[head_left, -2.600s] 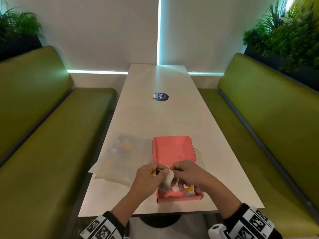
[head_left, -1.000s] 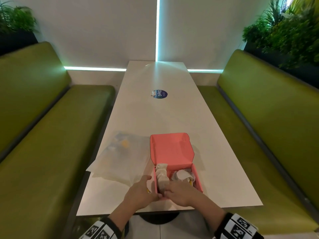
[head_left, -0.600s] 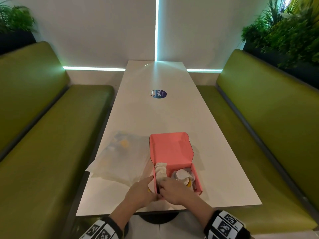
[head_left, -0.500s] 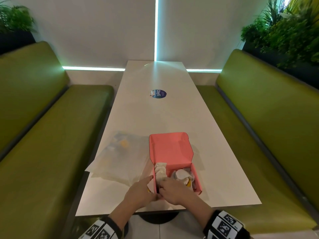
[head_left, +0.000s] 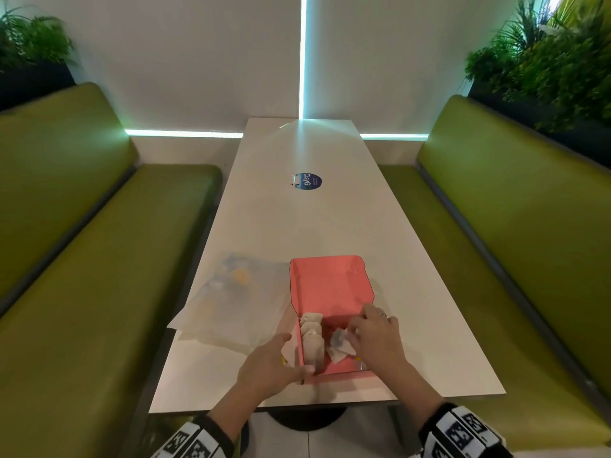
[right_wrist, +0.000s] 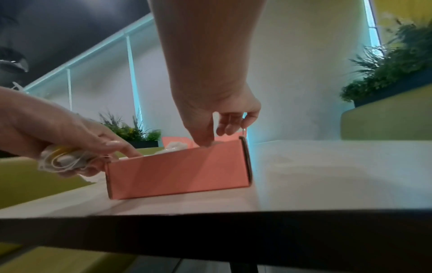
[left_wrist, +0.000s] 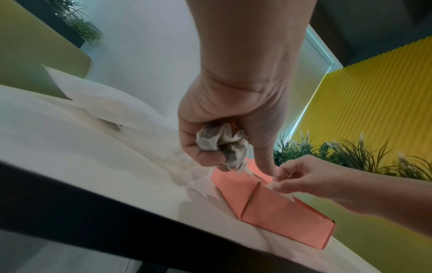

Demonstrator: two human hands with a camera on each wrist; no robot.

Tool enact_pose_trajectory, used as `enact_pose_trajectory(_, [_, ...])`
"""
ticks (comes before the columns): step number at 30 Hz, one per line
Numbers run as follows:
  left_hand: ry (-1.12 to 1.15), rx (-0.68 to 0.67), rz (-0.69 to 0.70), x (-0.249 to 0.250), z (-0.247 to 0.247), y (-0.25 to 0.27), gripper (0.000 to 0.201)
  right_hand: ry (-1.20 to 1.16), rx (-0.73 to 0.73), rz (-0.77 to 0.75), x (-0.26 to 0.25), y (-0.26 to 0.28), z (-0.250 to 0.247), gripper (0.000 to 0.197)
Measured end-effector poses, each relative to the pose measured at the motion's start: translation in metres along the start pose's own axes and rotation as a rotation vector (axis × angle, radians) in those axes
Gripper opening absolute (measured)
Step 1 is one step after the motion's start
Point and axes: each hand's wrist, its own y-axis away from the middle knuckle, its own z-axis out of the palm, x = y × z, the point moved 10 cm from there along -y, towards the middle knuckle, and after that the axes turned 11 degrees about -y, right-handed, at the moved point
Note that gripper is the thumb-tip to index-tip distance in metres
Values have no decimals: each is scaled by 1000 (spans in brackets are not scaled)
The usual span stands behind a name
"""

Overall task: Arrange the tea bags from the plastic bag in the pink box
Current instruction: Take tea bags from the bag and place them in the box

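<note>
The pink box [head_left: 340, 375] stands near the table's front edge with its lid [head_left: 330, 282] up at the back. A row of tea bags [head_left: 311, 338] fills its left side. My right hand [head_left: 355, 335] reaches into the right half and pinches a loose tea bag [head_left: 340, 347]. My left hand [head_left: 296, 355] sits at the box's near left corner, its thumb on the rim. In the left wrist view it grips a crumpled bunch of tea bags [left_wrist: 222, 144]. The plastic bag [head_left: 231, 302] lies flat, left of the box.
The long white table [head_left: 297, 226] carries a round blue sticker [head_left: 307, 181] at its middle. Green benches [head_left: 99, 276] run along both sides, and planters [head_left: 555, 61] stand behind them. The table's dark front edge [right_wrist: 210, 221] is just below the box.
My right hand has moved from the box's near left part to its right half and taken a loose tea bag. My left hand stays at the near left corner with its bunch.
</note>
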Motion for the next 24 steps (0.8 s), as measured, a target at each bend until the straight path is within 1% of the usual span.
enact_pose_trajectory(1, [15,26,8,1,-5,0,79,-86,54,-14,-2,-1,-8,27])
enact_pose_trajectory(2, [36,69,24,3,-13,0,70,-219,116,4,0,-1,-19,21])
enact_pose_trajectory(3, [63,122,47,7,-22,1,58,-357,180,44,5,-2,-29,17])
enact_pose_trajectory(4, [91,180,77,11,-32,2,45,-512,195,80,9,-4,-36,18])
enact_pose_trajectory(6, [169,281,133,20,-48,3,27,-864,126,172,11,-6,-39,16])
enact_pose_trajectory(7, [219,312,159,24,-53,4,24,-993,63,201,8,-7,-38,11])
enact_pose_trajectory(8, [265,330,187,29,-57,5,22,-1064,6,215,4,-8,-37,9])
enact_pose_trajectory(10, [323,345,244,42,-62,8,23,-1119,-69,210,-6,-9,-35,12])
enact_pose_trajectory(12, [350,348,291,53,-65,10,24,-1125,-92,200,-11,-10,-34,11])
enact_pose_trajectory(13, [359,350,301,56,-65,10,24,-1123,-101,190,-14,-9,-34,11])
enact_pose_trajectory(15, [360,370,303,59,-66,8,18,-1145,-141,165,-21,-7,-34,8])
enact_pose_trajectory(17, [321,396,320,60,-66,7,13,-1184,-186,135,-28,-4,-33,4])
enact_pose_trajectory(19, [300,401,334,61,-64,7,13,-1158,-214,106,-30,-2,-32,8])
enact_pose_trajectory(21, [296,393,334,59,-62,6,10,-1105,-230,92,-32,-1,-32,5])
enact_pose_trajectory(22, [299,395,334,58,-61,6,10,-1081,-197,96,-30,-3,-34,6])
enact_pose_trajectory(23, [312,404,329,56,-62,7,9,-1052,-102,118,-23,-6,-39,10])
enact_pose_trajectory(24, [335,414,321,53,-63,8,9,-1021,52,161,-12,-8,-50,14])
